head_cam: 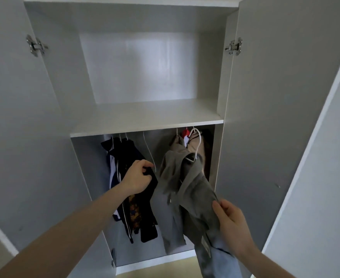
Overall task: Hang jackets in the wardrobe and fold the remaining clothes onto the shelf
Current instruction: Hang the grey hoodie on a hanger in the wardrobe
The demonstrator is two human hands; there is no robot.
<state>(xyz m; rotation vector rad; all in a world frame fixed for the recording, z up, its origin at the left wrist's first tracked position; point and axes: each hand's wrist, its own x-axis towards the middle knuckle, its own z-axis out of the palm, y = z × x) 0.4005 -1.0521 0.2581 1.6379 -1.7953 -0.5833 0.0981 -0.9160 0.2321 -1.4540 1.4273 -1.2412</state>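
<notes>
Left of the rail, dark hanging jackets (125,167) are already hung; the left hand (138,176) clenches black fabric there. To the right, the grey-green jacket on a white wire hanger (187,177) hangs, its hem pinched by the right hand (232,223). The white laminate shelf (145,117) above bears nothing; folding appears outstanding.

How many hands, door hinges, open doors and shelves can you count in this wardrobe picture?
Hands: 2 (left hand, right hand)
Door hinges: 2 (left hinge, right hinge)
Open doors: 2 (left door, right door)
Shelf: 1
Total: 7
</notes>
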